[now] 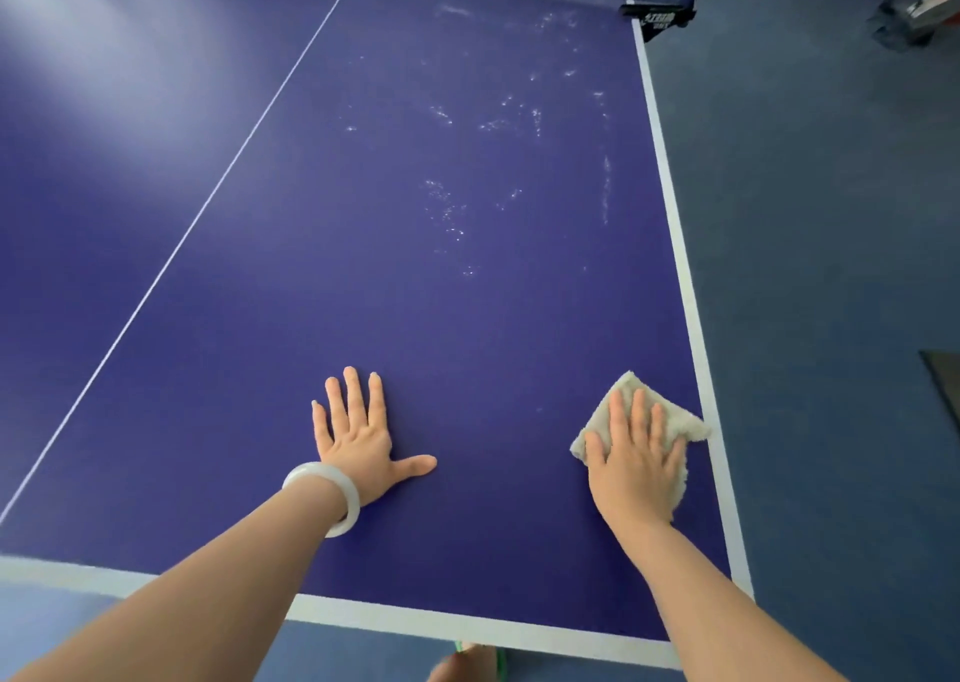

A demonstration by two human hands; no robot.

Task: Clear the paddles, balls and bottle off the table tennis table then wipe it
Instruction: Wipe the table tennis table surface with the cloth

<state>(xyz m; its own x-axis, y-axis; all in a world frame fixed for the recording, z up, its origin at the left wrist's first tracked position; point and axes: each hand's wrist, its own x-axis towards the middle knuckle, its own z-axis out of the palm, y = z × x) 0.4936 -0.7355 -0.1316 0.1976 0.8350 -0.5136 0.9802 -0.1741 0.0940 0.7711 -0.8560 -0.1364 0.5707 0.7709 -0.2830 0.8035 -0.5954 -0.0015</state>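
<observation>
Your right hand (pixel 636 453) lies flat on the cloth (pixel 685 424), fingers straight, so the grip is spread and pressing, not closed round anything. That cloth sits under the palm at the right edge of the bench (pixel 415 318), one corner on the white border; an outward stroke could push it off onto the floor. Your left hand (pixel 358 437) is splayed flat on bare surface, holding nothing. White smears (pixel 447 214) lie well ahead, and flat fingers may slide over the cloth there. No paddles, balls or bottle show, though the far half is out of view.
</observation>
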